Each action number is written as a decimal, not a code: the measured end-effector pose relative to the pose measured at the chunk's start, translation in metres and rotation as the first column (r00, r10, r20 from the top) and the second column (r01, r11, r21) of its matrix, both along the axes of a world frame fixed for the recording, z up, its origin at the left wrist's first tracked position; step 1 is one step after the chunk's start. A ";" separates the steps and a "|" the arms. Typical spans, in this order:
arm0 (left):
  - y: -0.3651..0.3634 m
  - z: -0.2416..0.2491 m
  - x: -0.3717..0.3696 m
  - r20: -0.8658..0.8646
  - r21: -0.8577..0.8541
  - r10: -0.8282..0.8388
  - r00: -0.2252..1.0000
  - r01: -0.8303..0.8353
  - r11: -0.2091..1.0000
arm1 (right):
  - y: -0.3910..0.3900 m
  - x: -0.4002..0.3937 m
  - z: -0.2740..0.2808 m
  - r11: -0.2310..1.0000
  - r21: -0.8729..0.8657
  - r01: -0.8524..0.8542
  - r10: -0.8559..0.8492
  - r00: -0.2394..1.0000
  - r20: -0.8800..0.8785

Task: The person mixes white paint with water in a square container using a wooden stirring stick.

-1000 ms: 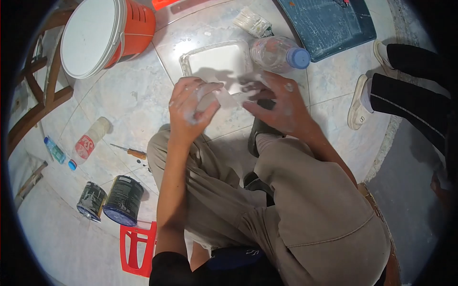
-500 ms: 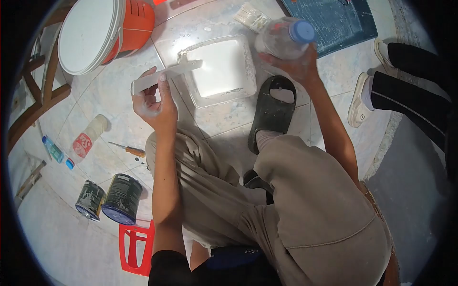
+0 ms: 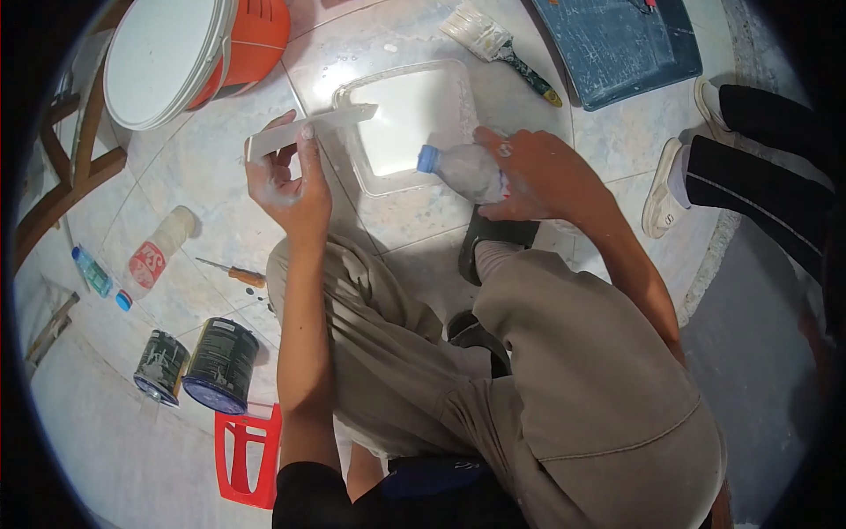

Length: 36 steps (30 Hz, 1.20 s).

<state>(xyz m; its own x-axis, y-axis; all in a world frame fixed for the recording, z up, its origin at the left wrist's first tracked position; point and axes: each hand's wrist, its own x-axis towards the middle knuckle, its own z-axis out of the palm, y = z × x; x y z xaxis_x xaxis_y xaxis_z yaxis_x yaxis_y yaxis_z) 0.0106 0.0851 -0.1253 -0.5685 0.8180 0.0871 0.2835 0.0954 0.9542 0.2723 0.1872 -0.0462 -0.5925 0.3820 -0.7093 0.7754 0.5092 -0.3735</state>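
Between the thumb and fingers of my left hand (image 3: 295, 185) is a flat white stick (image 3: 280, 138). Its far tip reaches over the left side of a square plastic tub (image 3: 381, 189) holding white paint (image 3: 401, 132). My right hand (image 3: 555, 172) wraps around a clear plastic bottle (image 3: 467, 170) with a blue cap (image 3: 427, 159). The bottle lies tilted almost on its side, its cap pointing left over the tub's right half. White smears mark both hands. Under the right hand, a black slipper (image 3: 498, 231) is partly hidden.
A paintbrush (image 3: 511, 55) lies beyond the tub, beside a dark paint tray (image 3: 617, 53). An orange bucket (image 3: 264, 40) with a white lid stands at upper left. Two paint cans (image 3: 222, 366), a screwdriver (image 3: 233, 271) and another bottle (image 3: 163, 247) are at left. Another person's legs (image 3: 749, 172) are at right.
My right hand has brought the bottle left and toward me, tipping it from cap-up to nearly sideways. The paintbrush handle is now uncovered. My left hand and the stick have barely moved.
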 end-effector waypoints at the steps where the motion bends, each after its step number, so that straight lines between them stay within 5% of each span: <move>1: 0.001 -0.002 0.001 0.009 0.005 0.006 1.000 -0.006 1.000 | 0.003 -0.007 0.002 0.997 -0.079 0.022 -0.016 0.996 0.082; 4: 0.001 0.000 0.001 -0.022 -0.005 -0.011 1.000 0.011 1.000 | 0.006 -0.017 0.005 0.993 -0.114 0.024 -0.001 0.981 0.192; 13: 0.001 -0.005 -0.001 -0.017 0.019 -0.016 1.000 0.016 1.000 | 0.000 -0.002 0.008 1.000 0.027 -0.015 0.012 0.994 0.109; 16: 0.001 -0.003 -0.001 -0.022 0.014 -0.024 0.999 0.024 1.000 | -0.010 0.033 0.002 0.980 0.195 -0.046 0.062 0.995 -0.078; 28: 0.001 -0.004 -0.002 -0.016 0.009 -0.016 1.000 0.017 1.000 | 0.011 0.041 0.038 0.986 0.156 -0.052 0.010 0.965 0.263; 36: 0.001 -0.002 -0.002 -0.024 -0.003 -0.014 1.000 0.014 1.000 | 0.008 0.034 0.025 0.934 0.357 -0.018 0.030 0.999 -0.027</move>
